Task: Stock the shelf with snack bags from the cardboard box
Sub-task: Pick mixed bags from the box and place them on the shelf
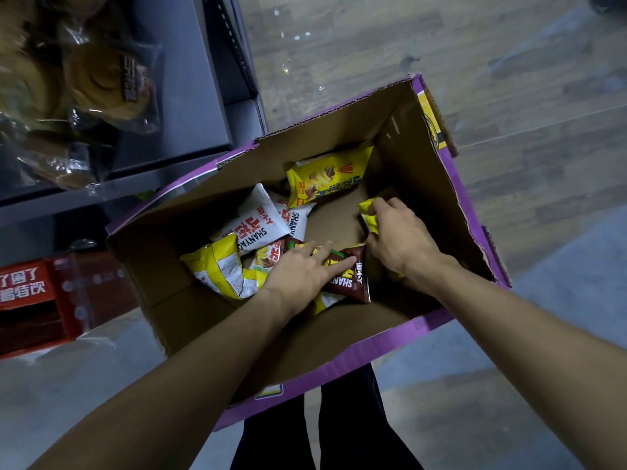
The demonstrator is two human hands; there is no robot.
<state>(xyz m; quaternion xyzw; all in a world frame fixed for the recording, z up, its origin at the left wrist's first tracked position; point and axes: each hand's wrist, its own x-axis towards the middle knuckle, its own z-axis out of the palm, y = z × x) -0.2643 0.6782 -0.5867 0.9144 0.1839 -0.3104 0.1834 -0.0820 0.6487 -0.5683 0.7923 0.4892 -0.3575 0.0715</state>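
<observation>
In box (437, 184): my R hand (397, 235) grips yellow bag (369, 217) by right wall; L hand (298, 273) flat on brown bag (351, 283); I count 2 white bags (258, 218).

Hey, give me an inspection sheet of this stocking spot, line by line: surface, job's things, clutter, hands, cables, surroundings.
Surface: plank-pattern floor around the box.
Job's things: open cardboard box holding white bags, yellow bags and one brown bag; grey shelf at left.
Clutter: pale specks on the floor.
Hands: left hand rests straight-fingered on the brown bag; right hand grips a small yellow bag.
Cables: nothing seen.
Surroundings: wrapped pastries on the shelf; red carton lower left.
</observation>
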